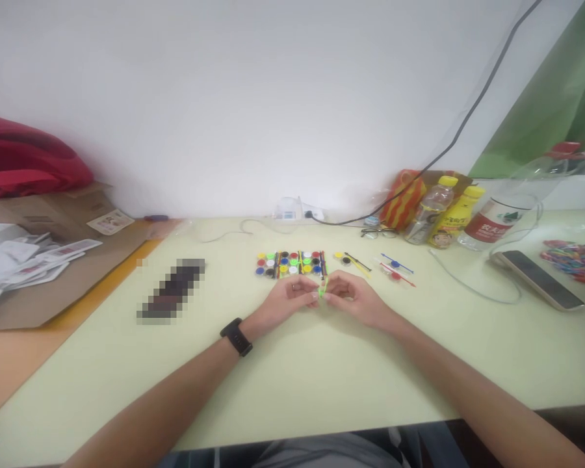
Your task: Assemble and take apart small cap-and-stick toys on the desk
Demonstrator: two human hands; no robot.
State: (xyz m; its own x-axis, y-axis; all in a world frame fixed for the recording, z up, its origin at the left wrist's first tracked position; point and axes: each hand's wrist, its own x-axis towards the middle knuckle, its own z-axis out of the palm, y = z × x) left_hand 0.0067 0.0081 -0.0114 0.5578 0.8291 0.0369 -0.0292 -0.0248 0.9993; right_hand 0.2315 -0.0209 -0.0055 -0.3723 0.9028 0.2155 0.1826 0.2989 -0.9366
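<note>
My left hand [287,299] and my right hand [353,298] meet at the middle of the pale table [322,377], fingers pinched together. Between the fingertips is a small green piece [322,289], gripped from both sides. Just behind my hands lie strips of small paint pots [290,263] in several colours. To their right are a few loose pots and thin brushes [375,265]. A black watch [236,337] is on my left wrist.
A phone [541,279] lies at the right with a cable [472,286] running to it. Bottles [443,218] stand at the back right beside a pile of coloured bands [575,260]. A blurred dark object [171,290], cardboard [53,260] and papers sit left.
</note>
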